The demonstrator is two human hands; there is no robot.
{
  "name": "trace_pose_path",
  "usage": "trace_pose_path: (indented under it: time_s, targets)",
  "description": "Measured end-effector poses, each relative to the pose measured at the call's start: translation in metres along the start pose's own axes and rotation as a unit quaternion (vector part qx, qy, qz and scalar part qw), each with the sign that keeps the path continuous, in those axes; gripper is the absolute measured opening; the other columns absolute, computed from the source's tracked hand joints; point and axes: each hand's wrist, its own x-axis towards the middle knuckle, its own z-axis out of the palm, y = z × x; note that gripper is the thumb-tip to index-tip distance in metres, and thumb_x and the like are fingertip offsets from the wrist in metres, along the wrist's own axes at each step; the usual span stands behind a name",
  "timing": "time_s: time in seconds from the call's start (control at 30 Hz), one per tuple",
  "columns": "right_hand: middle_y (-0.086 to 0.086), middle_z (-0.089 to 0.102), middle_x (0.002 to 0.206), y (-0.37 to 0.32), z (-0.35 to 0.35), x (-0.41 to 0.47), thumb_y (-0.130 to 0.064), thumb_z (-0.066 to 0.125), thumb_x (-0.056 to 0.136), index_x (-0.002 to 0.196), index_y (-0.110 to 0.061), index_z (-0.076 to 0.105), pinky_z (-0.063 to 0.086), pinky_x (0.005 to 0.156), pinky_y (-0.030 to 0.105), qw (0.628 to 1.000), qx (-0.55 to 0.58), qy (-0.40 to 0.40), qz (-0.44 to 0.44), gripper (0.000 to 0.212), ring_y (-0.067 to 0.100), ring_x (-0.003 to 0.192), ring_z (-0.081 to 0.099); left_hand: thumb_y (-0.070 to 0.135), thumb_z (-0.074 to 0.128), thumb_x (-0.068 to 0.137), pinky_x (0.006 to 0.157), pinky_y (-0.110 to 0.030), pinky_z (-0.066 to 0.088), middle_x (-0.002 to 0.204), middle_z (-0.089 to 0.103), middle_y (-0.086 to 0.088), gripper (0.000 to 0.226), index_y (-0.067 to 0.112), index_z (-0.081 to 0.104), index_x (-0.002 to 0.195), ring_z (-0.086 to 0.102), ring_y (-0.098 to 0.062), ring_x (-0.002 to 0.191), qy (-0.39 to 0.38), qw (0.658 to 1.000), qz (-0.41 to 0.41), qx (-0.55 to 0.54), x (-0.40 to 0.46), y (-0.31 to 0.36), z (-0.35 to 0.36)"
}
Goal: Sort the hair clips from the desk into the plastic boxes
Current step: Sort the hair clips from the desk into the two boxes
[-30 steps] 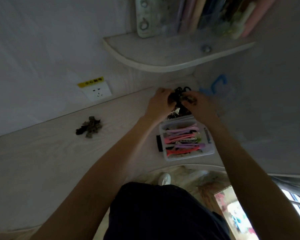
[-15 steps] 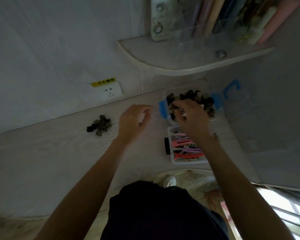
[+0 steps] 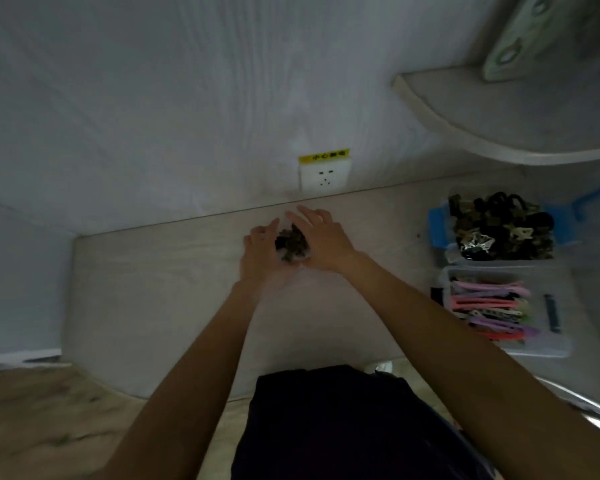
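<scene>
A small pile of dark clips [image 3: 291, 244] on the desk [image 3: 160, 289] is flanked by both hands. The left hand [image 3: 260, 252] and right hand [image 3: 321, 241] are cupped around it with fingers fairly straight; actual grip cannot be told. Two boxes [image 3: 506, 348] are seen well apart at the right, filled with clips.

This looks like a home room with a built-in desk [image 3: 174, 292] of pale wood grain set against a matching wall. A wall socket [image 3: 324, 176] sits centre frame, a rounded corner shelf [image 3: 492, 126] upper right, and boxes of hair clips [image 3: 499, 233] at right.
</scene>
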Motion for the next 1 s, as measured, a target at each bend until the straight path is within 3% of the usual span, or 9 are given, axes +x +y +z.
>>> trace_pose_path:
  time_s: [0.1,0.23,0.53,0.67,0.77,0.87,0.93,1.0]
  targets:
    - [0.005,0.017,0.152,-0.005,0.002,0.02,-0.037,0.073,0.075,0.147,-0.029,0.011,0.037,0.098,0.051,0.998,-0.041,-0.046,0.017,0.096,0.037,0.133,0.021,0.041,0.076,0.069,0.095,-0.044,0.04,0.133,0.036,-0.012,0.078,0.021,0.04,0.134,0.035,-0.033,0.121,-0.002,0.999,0.03,0.023,0.009,-0.001,-0.001]
    - [0.017,0.029,0.133,-0.01,0.003,0.025,-0.028,0.074,0.073,0.133,-0.017,0.034,0.045,0.087,0.044,0.997,-0.012,-0.066,0.034,0.073,0.038,0.115,0.037,0.03,0.074,0.073,0.092,-0.035,0.038,0.12,0.05,-0.014,0.053,0.013,0.056,0.119,0.051,-0.032,0.107,0.015,0.997,0.078,-0.015,0.013,-0.007,-0.001]
    - [0.019,0.037,0.116,-0.008,0.012,0.016,-0.025,0.074,0.072,0.114,-0.011,0.043,0.049,0.078,0.042,0.998,0.055,-0.013,0.029,0.055,0.035,0.089,0.052,0.024,0.074,0.071,0.07,-0.028,0.036,0.107,0.059,-0.007,0.047,0.014,0.048,0.108,0.059,-0.027,0.093,-0.014,0.993,0.093,-0.067,0.01,-0.007,-0.002]
    - [0.019,0.038,0.116,-0.007,0.009,0.012,-0.026,0.069,0.079,0.116,-0.009,0.044,0.047,0.077,0.038,0.997,0.073,-0.007,0.028,0.047,0.03,0.08,0.05,0.026,0.07,0.078,0.075,-0.029,0.043,0.111,0.063,-0.009,0.048,0.014,0.043,0.116,0.062,-0.028,0.095,-0.055,0.987,0.073,-0.134,0.011,-0.006,-0.005]
    - [0.02,0.041,0.117,-0.005,0.007,0.01,-0.021,0.065,0.082,0.121,-0.008,0.043,0.043,0.077,0.033,0.994,0.098,-0.009,0.04,0.046,0.033,0.09,0.053,0.025,0.065,0.085,0.088,-0.032,0.045,0.124,0.059,-0.009,0.052,0.017,0.04,0.13,0.059,-0.027,0.107,-0.078,0.98,0.085,-0.161,0.011,-0.004,-0.004]
    - [0.02,0.05,0.112,-0.004,0.003,0.007,-0.02,0.068,0.078,0.118,-0.007,0.046,0.036,0.074,0.029,0.989,0.135,-0.001,0.054,0.047,0.033,0.098,0.052,0.021,0.064,0.086,0.092,-0.036,0.049,0.123,0.059,-0.009,0.048,0.019,0.044,0.129,0.06,-0.026,0.107,-0.064,0.969,0.09,-0.222,0.008,-0.006,-0.001]
    - [0.019,0.056,0.108,-0.004,0.002,0.004,-0.02,0.07,0.076,0.112,-0.007,0.049,0.037,0.073,0.029,0.985,0.16,0.011,0.061,0.044,0.031,0.098,0.054,0.019,0.065,0.085,0.085,-0.039,0.055,0.117,0.06,-0.008,0.043,0.021,0.048,0.124,0.061,-0.023,0.101,-0.039,0.96,0.082,-0.264,0.007,-0.008,0.0]
    - [0.016,0.061,0.106,-0.003,0.001,-0.002,-0.018,0.072,0.074,0.109,-0.006,0.052,0.041,0.073,0.028,0.976,0.205,0.026,0.073,0.041,0.027,0.095,0.057,0.017,0.066,0.084,0.072,-0.028,0.059,0.113,0.059,-0.007,0.039,0.022,0.051,0.12,0.061,-0.019,0.096,-0.027,0.949,0.068,-0.308,0.004,-0.007,0.0]
